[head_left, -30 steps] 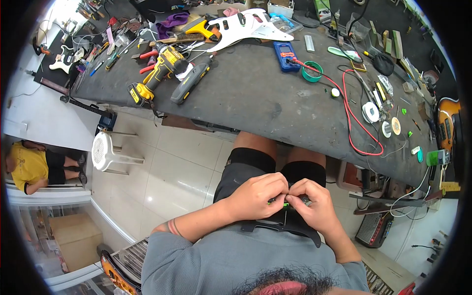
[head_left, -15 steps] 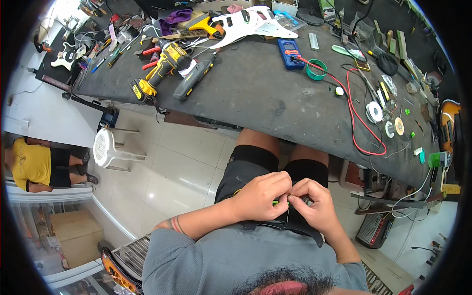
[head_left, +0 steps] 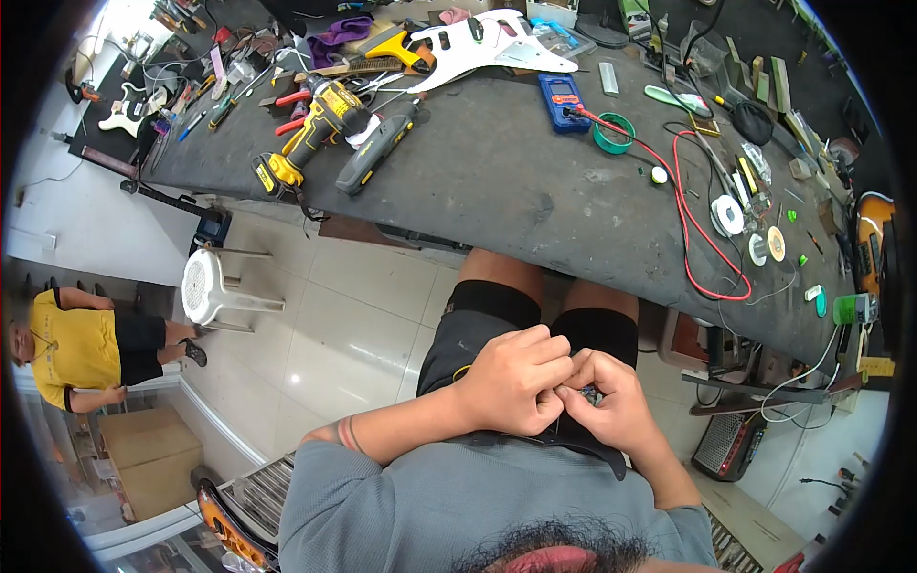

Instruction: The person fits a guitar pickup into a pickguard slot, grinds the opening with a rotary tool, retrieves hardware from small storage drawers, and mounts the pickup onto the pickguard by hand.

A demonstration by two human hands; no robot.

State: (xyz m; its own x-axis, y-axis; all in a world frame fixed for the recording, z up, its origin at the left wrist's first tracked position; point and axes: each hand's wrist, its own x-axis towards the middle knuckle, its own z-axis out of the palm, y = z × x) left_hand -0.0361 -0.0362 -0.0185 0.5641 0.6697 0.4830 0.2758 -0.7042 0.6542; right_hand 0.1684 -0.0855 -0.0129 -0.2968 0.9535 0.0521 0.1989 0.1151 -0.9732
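Above my lap, my left hand [head_left: 516, 377] is closed, with its fingers curled and pressed against the fingertips of my right hand. My right hand [head_left: 607, 396] is closed too, its thumb and forefinger pinched together. Whatever lies between the fingertips is hidden. A small, partly covered bluish and metallic bit shows beside the right thumb, too small to name. Behind the hands are my black shorts [head_left: 492, 310] and a dark flat piece with a pointed end [head_left: 611, 460] against my shirt.
The dark workbench [head_left: 458, 177] ahead bears a yellow cordless drill [head_left: 315, 134], a white pickguard [head_left: 492, 48], a blue multimeter [head_left: 564, 100], red leads [head_left: 680, 201] and solder spools [head_left: 728, 218]. A white stool [head_left: 202, 286] and a person in a yellow shirt [head_left: 76, 334] are at left.
My left hand has turned and closed more, covering the green bit seen between the hands before. The person at left has shifted and turned toward me.
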